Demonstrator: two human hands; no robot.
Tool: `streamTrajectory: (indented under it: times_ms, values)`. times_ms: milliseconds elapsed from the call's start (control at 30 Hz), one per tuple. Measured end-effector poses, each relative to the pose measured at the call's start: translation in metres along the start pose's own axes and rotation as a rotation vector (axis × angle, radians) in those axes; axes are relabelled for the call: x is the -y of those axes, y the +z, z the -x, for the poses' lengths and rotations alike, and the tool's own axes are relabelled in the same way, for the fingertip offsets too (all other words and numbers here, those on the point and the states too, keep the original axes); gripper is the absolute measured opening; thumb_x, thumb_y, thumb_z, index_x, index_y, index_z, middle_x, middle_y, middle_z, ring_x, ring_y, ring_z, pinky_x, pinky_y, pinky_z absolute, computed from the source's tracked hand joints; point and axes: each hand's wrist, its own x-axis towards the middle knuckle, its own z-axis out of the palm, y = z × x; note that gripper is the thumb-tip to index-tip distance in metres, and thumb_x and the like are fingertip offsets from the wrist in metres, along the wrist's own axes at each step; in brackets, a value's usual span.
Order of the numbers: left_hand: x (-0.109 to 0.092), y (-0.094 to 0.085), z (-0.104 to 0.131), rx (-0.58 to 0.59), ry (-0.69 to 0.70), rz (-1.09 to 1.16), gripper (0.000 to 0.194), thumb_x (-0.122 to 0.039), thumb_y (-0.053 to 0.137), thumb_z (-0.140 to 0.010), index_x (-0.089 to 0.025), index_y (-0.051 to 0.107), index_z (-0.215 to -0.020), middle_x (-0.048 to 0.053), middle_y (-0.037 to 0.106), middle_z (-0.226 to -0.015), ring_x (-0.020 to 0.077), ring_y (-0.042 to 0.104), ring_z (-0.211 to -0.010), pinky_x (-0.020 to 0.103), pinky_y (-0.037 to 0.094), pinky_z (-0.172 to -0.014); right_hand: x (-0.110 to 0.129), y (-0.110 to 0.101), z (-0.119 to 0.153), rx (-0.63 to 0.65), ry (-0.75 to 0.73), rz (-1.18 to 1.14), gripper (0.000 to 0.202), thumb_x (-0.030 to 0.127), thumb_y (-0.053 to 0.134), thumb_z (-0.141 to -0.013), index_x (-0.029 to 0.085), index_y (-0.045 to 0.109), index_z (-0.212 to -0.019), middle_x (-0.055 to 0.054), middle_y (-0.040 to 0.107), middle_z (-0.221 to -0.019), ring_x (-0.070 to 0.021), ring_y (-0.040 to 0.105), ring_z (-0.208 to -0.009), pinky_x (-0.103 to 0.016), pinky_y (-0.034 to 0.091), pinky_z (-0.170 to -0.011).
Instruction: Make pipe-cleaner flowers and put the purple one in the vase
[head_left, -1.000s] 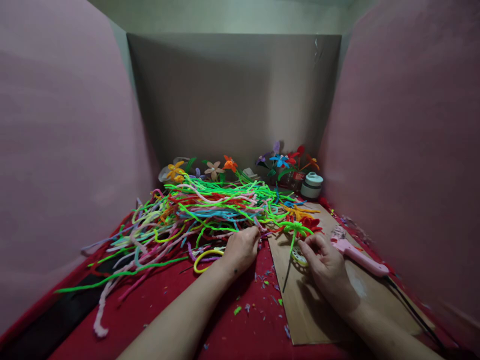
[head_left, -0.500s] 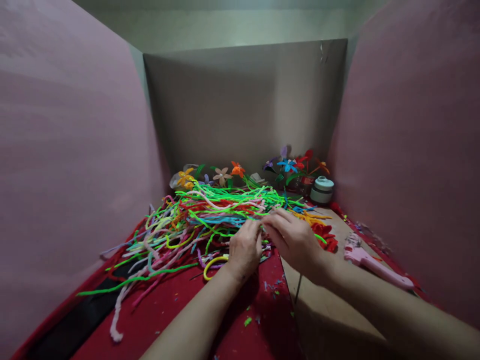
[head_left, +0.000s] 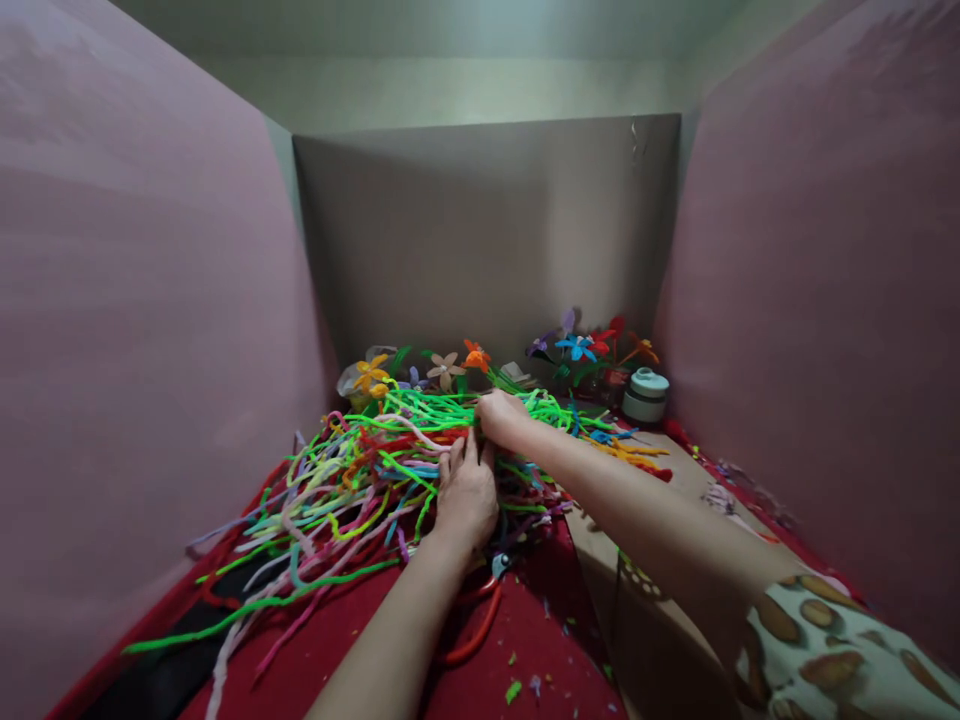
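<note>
A wide heap of fuzzy pipe cleaners [head_left: 337, 520] in green, pink, red, yellow and blue spreads over a red cloth [head_left: 540, 640]. My left hand [head_left: 466, 495] lies on the middle of the heap, back up, with its fingers extended and a little apart. Just beyond it, my right hand [head_left: 504, 418] reaches into the green strands, its fingers curled down and mostly hidden. Whatever it grips there cannot be made out. Below my left wrist is a tool with red handles [head_left: 487, 625], partly covered by the hand and strands.
Pipe-cleaner flowers [head_left: 576, 346] stand along the back, some in a jar. A lidded round container [head_left: 646, 394] sits at the back right. Pink panels rise on both sides. Cardboard [head_left: 679, 465] lies under my right forearm.
My right hand has moved left and farther into the green strands. My left hand has shifted slightly left and its fingers have straightened. The red handles now show, and the view has tilted up slightly.
</note>
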Motion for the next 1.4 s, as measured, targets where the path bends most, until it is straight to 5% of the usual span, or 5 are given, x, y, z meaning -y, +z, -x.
streamTrajectory:
  times_ms: [467,767,933,1233,1400]
  values:
    - [0.002,0.002,-0.002,-0.094,0.009,-0.1,0.064,-0.007,0.043,-0.074,-0.013,0.038,-0.137,0.014,0.033,-0.146,0.0302,0.043,-0.117,0.044,0.033,-0.098,-0.024,-0.01,-0.001,-0.223,-0.036,-0.162,0.022,0.027,0.06,-0.075,0.021,0.073,-0.092,-0.005,0.072,-0.085,-0.0161,0.064,-0.078,-0.02,0.039,-0.059]
    - [0.0,-0.003,-0.004,0.021,-0.041,-0.081,0.06,-0.009,0.038,-0.078,-0.014,0.038,-0.137,0.012,0.04,-0.142,0.0299,0.044,-0.115,0.045,0.035,-0.096,-0.029,-0.015,0.006,-0.261,-0.121,-0.249,0.016,0.021,0.066,-0.068,0.019,0.076,-0.08,-0.002,0.069,-0.068,-0.0134,0.058,-0.066,-0.02,0.035,-0.055]
    - [0.001,0.001,-0.004,0.043,-0.057,-0.07,0.063,-0.011,0.036,-0.08,-0.014,0.028,-0.143,0.012,0.045,-0.138,0.0306,0.044,-0.115,0.046,0.032,-0.099,-0.029,-0.024,0.008,-0.437,-0.105,-0.32,0.02,0.024,0.059,-0.076,0.017,0.075,-0.086,-0.003,0.07,-0.072,-0.0132,0.058,-0.067,-0.02,0.037,-0.06]
    - [0.002,0.005,-0.004,0.066,-0.064,-0.065,0.052,-0.015,0.039,-0.083,-0.02,0.045,-0.134,0.011,0.049,-0.135,0.0317,0.046,-0.113,0.047,0.034,-0.095,-0.036,-0.047,0.014,-0.731,-0.053,-0.368,0.03,0.031,0.045,-0.088,0.017,0.07,-0.096,-0.004,0.069,-0.089,-0.0146,0.059,-0.08,-0.022,0.04,-0.072]
    - [-0.012,-0.009,-0.001,-0.069,-0.023,-0.104,0.054,-0.011,0.036,-0.083,-0.022,0.039,-0.137,0.009,0.039,-0.142,0.0305,0.04,-0.118,0.048,0.032,-0.096,-0.026,-0.054,0.026,-0.616,-0.172,-0.036,0.026,0.027,0.046,-0.089,0.021,0.07,-0.096,-0.004,0.068,-0.095,-0.0165,0.059,-0.091,-0.023,0.039,-0.077]
